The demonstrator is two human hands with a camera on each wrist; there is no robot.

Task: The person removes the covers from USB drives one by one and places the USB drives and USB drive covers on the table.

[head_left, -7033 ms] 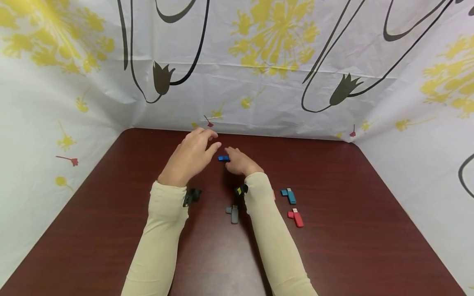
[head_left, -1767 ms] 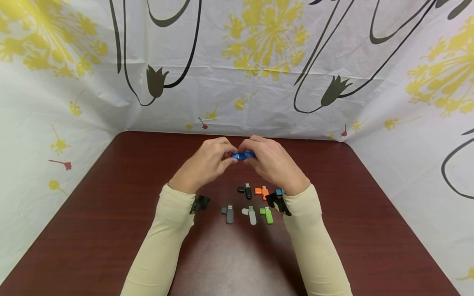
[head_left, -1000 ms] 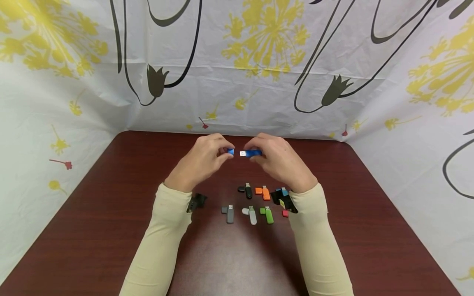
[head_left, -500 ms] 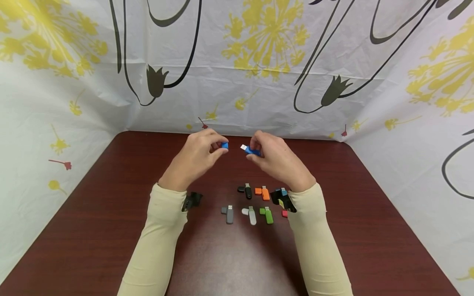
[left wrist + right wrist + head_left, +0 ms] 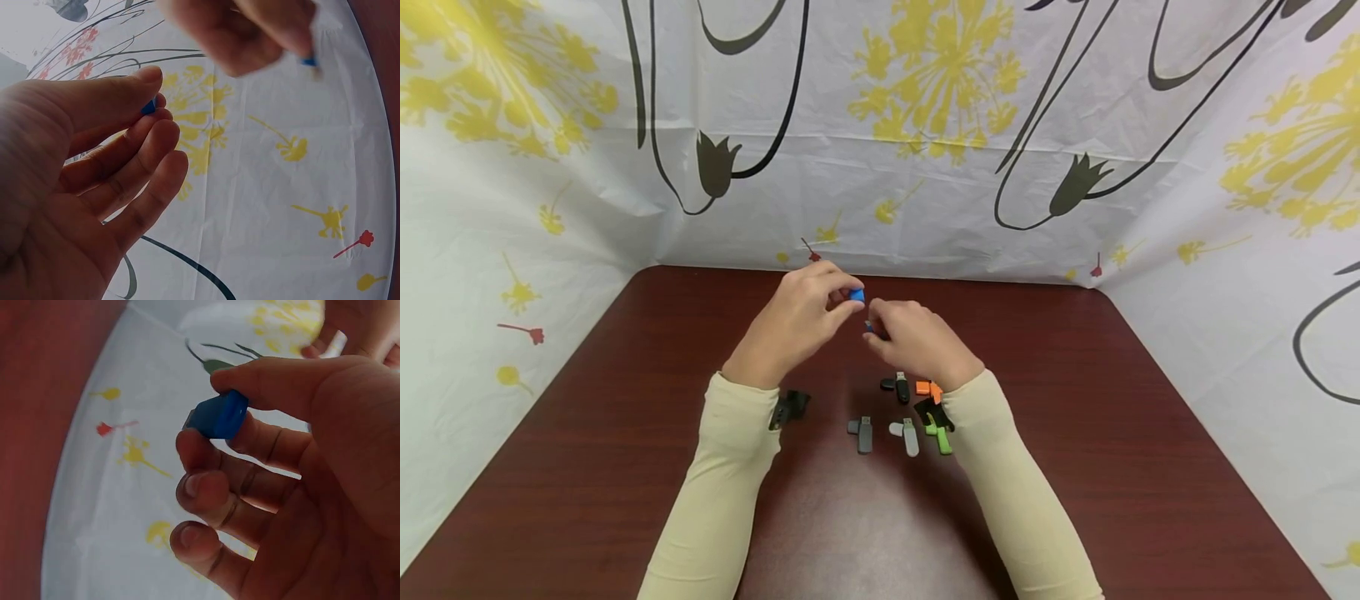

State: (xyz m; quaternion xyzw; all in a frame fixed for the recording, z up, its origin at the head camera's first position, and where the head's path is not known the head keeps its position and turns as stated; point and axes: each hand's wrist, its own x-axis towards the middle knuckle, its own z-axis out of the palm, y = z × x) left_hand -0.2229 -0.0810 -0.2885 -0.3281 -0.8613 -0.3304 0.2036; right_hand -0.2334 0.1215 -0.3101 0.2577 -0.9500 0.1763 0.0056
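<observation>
Between thumb and fingers my left hand (image 5: 793,317) pinches a small blue USB stick cap (image 5: 857,295), raised over the far part of the table. My right hand (image 5: 917,337) pinches the blue USB stick (image 5: 217,415) by thumb and fingers, a little nearer and to the right of the cap. Seen from the head, most of the stick is hidden by the right fingers. The left wrist view shows the cap (image 5: 149,107) mostly covered by the thumb; the right hand there is blurred, with the stick's connector end (image 5: 315,70) pointing down. Cap and stick are apart.
On the brown table (image 5: 587,467) lie uncapped USB sticks with caps beside them: black (image 5: 902,388), orange (image 5: 936,392), grey (image 5: 865,435), white (image 5: 910,437) and green (image 5: 943,440). The right wrist strap partly covers the orange and green ones. A patterned sheet (image 5: 820,192) surrounds the table.
From the far table, the capped blue USB stick was picked up and pulled apart, cap in left hand, stick in right. Lately the right hand moved left and nearer, turning the stick; the left stayed nearly still.
</observation>
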